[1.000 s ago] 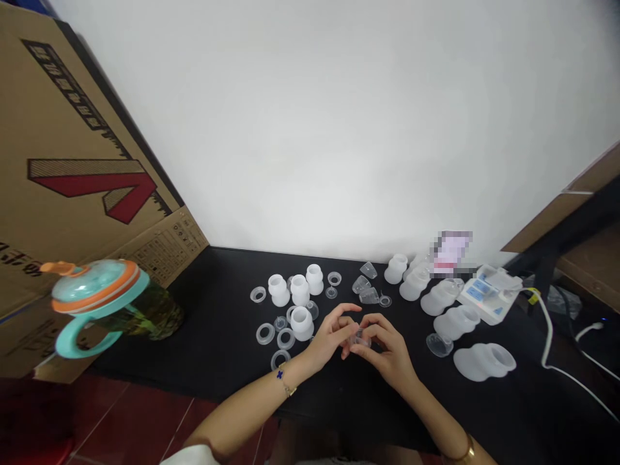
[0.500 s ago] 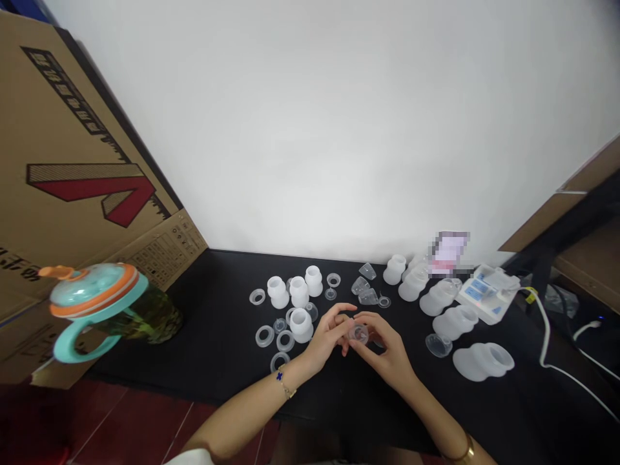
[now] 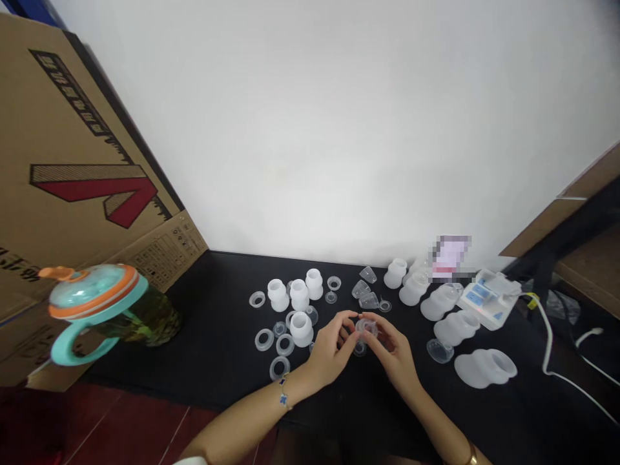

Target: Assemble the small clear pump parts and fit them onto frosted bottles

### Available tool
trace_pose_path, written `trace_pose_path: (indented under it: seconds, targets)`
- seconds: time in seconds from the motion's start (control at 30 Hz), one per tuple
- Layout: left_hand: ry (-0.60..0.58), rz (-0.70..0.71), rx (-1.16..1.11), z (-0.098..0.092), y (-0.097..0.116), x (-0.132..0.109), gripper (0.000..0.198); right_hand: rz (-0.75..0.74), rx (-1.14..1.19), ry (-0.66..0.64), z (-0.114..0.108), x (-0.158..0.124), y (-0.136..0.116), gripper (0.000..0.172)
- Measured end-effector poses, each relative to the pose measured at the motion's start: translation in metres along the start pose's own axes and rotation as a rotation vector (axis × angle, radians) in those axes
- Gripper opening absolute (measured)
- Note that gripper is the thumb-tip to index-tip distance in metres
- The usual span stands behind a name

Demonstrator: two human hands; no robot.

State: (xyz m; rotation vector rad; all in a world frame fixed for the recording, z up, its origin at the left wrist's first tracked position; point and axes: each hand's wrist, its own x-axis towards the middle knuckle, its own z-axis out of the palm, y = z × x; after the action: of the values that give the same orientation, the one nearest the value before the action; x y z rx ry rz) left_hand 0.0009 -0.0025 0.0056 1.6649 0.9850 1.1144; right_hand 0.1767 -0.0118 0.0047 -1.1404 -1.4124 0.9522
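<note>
Both my hands are closed on a translucent collar ring (image 3: pixel 367 329), with what looks like a clear teat in it. My left hand (image 3: pixel 334 345) pinches its left side with thumb and fingertips. On the right side, the thumb and fingers of my right hand (image 3: pixel 391 349) curl round it. Another clear round piece (image 3: pixel 359 349) shows just under the ring, partly hidden by my fingers. Left of my hands stand several small white bottles, one bottle (image 3: pixel 301 329) closest to my left hand. Loose translucent rings (image 3: pixel 279 368) and clear teats (image 3: pixel 279 329) lie around them.
Clear pointed caps (image 3: pixel 369 300) lie behind my hands. Several frosted rounded containers (image 3: pixel 455 327) line the right side, near a white device (image 3: pixel 489 297) with a white cable (image 3: pixel 547 342). A teal-lidded jug (image 3: pixel 116 310) and a cardboard box (image 3: pixel 97 174) stand at left.
My hands have shifted slightly to the right and towards me with the collar ring. The ring has turned between my fingers, and the fingers of both hands have changed their grip.
</note>
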Motion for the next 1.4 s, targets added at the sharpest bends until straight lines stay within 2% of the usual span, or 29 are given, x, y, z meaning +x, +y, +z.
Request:
trace_pose_path:
  seconds: [0.2, 0.4, 0.47, 0.57, 0.73, 1.1, 1.3, 1.4]
  targets:
    - [-0.018, 0.270, 0.399, 0.001, -0.001, -0.009, 0.040, 0.074, 0.075, 0.086, -0.004, 0.003, -0.007, 0.044]
    - [0.100, 0.451, 0.702, 0.002, -0.001, -0.012, 0.047, 0.075, 0.074, 0.102, -0.003, 0.002, -0.005, 0.041]
    - [0.178, 0.447, 0.816, 0.003, 0.001, -0.012, 0.051, 0.072, 0.063, 0.106, -0.003, 0.002, -0.002, 0.041]
    - [0.278, 0.370, 0.928, 0.005, 0.005, -0.011, 0.057, 0.064, 0.046, 0.113, -0.004, 0.002, -0.001, 0.040]
    - [0.365, 0.244, 0.950, 0.007, 0.002, -0.010, 0.060, 0.068, 0.031, 0.114, -0.004, 0.001, 0.000, 0.038]
    - [0.400, 0.123, 1.206, 0.005, 0.005, -0.006, 0.048, 0.074, 0.005, 0.103, -0.004, -0.002, 0.001, 0.036]
    - [0.372, 0.135, 1.315, 0.001, 0.004, -0.003, 0.051, 0.063, -0.006, 0.098, -0.003, -0.001, -0.001, 0.037]
    - [0.364, 0.180, 1.349, 0.000, 0.002, -0.001, 0.046, 0.067, -0.015, 0.090, -0.003, -0.001, -0.002, 0.038]
